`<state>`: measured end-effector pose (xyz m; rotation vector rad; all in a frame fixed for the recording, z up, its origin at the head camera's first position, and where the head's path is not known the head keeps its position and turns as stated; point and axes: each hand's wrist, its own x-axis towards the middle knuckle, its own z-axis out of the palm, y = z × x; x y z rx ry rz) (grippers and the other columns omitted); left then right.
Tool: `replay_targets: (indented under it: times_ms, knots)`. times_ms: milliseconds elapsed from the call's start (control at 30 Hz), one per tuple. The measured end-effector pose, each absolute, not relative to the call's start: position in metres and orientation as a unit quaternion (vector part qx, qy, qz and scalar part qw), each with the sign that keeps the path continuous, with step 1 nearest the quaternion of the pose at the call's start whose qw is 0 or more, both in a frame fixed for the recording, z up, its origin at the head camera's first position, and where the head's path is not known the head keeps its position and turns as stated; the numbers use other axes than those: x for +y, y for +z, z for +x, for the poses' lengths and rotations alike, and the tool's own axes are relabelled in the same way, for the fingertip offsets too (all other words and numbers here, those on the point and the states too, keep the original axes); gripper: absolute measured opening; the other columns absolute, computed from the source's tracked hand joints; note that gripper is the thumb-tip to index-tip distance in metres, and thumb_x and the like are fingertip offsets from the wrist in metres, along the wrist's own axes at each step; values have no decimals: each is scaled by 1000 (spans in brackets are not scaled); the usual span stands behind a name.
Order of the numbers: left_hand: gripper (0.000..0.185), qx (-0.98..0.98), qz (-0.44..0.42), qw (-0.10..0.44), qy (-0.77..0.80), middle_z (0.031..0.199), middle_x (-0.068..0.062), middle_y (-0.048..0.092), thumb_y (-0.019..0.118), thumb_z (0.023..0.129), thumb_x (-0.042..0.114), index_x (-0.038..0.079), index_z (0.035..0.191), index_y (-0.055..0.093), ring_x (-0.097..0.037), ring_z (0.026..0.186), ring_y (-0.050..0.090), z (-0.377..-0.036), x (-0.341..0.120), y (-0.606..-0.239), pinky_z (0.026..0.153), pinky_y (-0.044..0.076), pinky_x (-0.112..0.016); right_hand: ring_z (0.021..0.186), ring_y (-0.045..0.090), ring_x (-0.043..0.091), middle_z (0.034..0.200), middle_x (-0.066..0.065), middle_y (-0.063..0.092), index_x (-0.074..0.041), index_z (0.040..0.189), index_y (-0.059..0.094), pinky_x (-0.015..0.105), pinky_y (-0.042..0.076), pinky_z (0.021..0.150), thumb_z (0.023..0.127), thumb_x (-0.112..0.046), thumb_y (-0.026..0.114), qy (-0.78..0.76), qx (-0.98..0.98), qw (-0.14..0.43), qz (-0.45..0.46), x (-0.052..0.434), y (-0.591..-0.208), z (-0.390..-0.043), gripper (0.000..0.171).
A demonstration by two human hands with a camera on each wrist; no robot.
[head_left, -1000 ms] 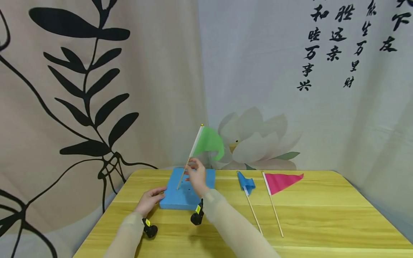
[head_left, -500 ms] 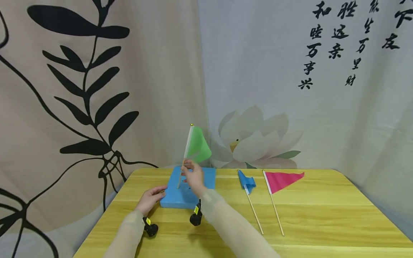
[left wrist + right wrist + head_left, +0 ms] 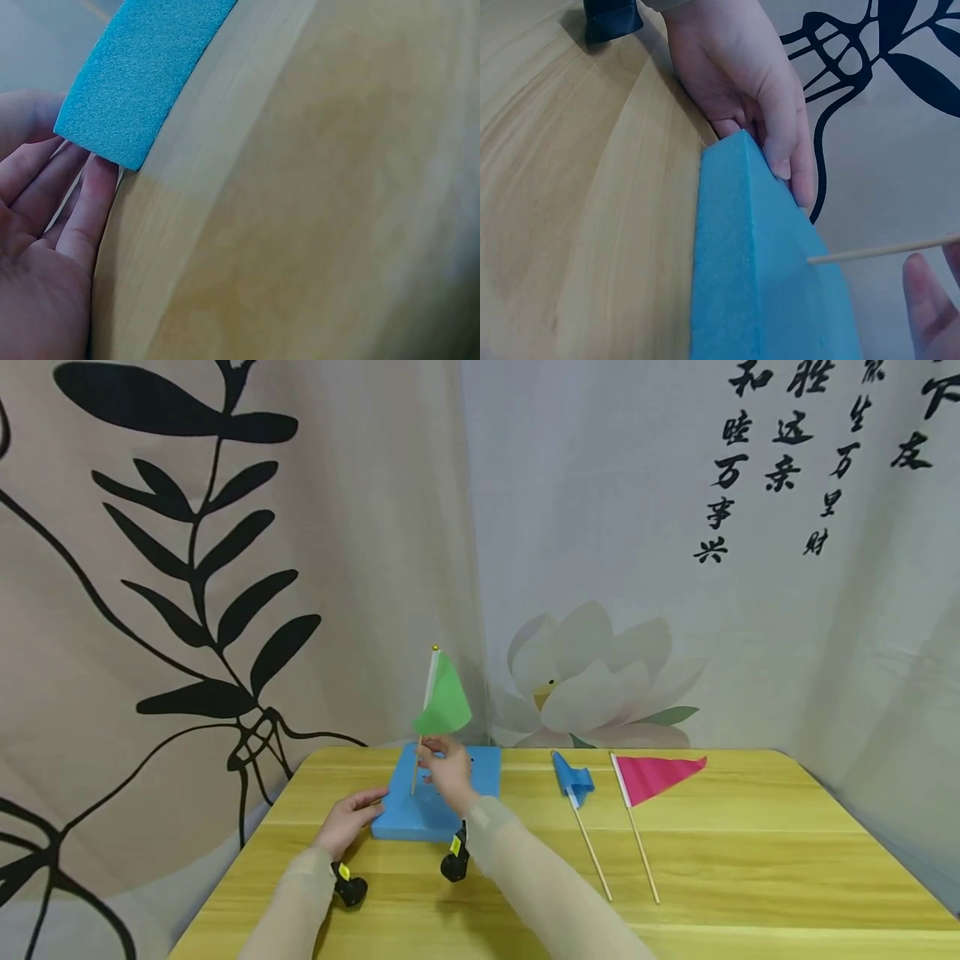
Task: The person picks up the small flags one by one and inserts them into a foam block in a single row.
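A small green flag (image 3: 442, 697) stands nearly upright over a blue foam block (image 3: 442, 818). My right hand (image 3: 448, 770) pinches its thin wooden stick (image 3: 885, 250) below the cloth, and the stick's lower end meets the block's top face. At the block's left edge, my left hand (image 3: 349, 821) rests with fairly straight fingers (image 3: 94, 199) against the side and near corner. Only some fingertips of the right hand show in its wrist view. Small dark holes dot the block's top, partly covered by the right hand.
A blue flag (image 3: 573, 781) and a pink triangular flag (image 3: 660, 779) lie side by side on the wooden table (image 3: 765, 852), right of the block. Behind the table hangs a printed curtain (image 3: 390, 568).
The green flag has swung left from a clear rightward lean to nearly upright, its stick's foot staying put. My right hand shifted slightly left with it; the left hand stayed on the block.
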<state>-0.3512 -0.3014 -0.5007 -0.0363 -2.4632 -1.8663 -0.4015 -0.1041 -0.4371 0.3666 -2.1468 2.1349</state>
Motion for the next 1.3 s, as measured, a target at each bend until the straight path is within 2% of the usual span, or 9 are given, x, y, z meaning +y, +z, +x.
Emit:
replay_targets:
  times_ms: [100, 233, 333, 467, 767, 867, 933, 1067, 1300]
  knots:
    - [43, -798, -15, 24, -602, 142, -21, 47, 58, 98, 11, -3, 137, 52, -35, 128, 46, -352, -301, -501, 105, 41, -45, 83, 68, 16, 108, 4, 69, -10, 116, 68, 37, 59, 62, 94, -19, 66, 698, -704, 45, 122, -98, -435, -400, 24]
    - [43, -799, -20, 19, -601, 144, -21, 45, 58, 98, 12, -2, 139, 51, -36, 130, 44, -349, -301, -500, 106, 41, -45, 84, 68, 16, 113, 4, 68, -8, 116, 69, 31, 58, 60, 95, -18, 65, 693, -707, 42, 133, -90, -434, -400, 24]
    - [44, -801, -25, 19, -598, 145, -21, 44, 57, 99, 12, -1, 140, 50, -37, 131, 43, -346, -301, -498, 106, 40, -46, 85, 69, 18, 112, 5, 69, -7, 116, 68, 32, 59, 61, 94, -18, 66, 694, -703, 40, 146, -82, -434, -401, 24]
    - [45, -803, -29, 20, -595, 145, -21, 44, 58, 99, 14, -1, 140, 50, -37, 130, 44, -344, -302, -497, 106, 40, -45, 87, 70, 26, 108, 10, 70, -4, 116, 66, 41, 60, 65, 94, -15, 66, 705, -690, 35, 162, -64, -434, -400, 24]
    - [47, -810, -33, 16, -585, 144, -21, 44, 59, 98, 18, 0, 140, 50, -37, 128, 46, -348, -304, -500, 104, 42, -44, 98, 63, 48, 111, 28, 64, 5, 122, 60, 62, 53, 74, 97, -7, 59, 711, -680, 0, 180, 4, -417, -384, 28]
    - [47, -812, -35, 11, -583, 145, -21, 44, 60, 98, 19, 1, 141, 50, -36, 128, 46, -349, -304, -500, 105, 42, -45, 98, 64, 46, 108, 23, 67, 3, 120, 62, 57, 56, 72, 96, -10, 60, 694, -700, -8, 171, 31, -417, -383, 27]
    - [47, -814, -32, 8, -580, 145, -20, 44, 60, 98, 20, 3, 141, 50, -36, 128, 46, -349, -304, -500, 105, 42, -45, 95, 66, 42, 105, 17, 68, -1, 118, 65, 51, 58, 70, 96, -13, 62, 678, -717, -10, 162, 50, -422, -384, 25]
    - [47, -816, -29, 5, -578, 146, -20, 43, 58, 99, 19, 2, 142, 49, -36, 129, 46, -348, -304, -498, 105, 41, -46, 87, 69, 31, 103, 15, 69, -4, 114, 68, 39, 58, 64, 94, -17, 65, 646, -749, -2, 145, 86, -428, -384, 24]
    - [48, -812, -37, 0, -582, 147, -22, 40, 57, 100, 19, 0, 143, 46, -37, 130, 44, -346, -303, -495, 106, 39, -47, 82, 68, 34, 99, 19, 68, 1, 109, 68, 45, 58, 67, 92, -16, 66, 605, -791, -8, 89, 140, -440, -380, 24]
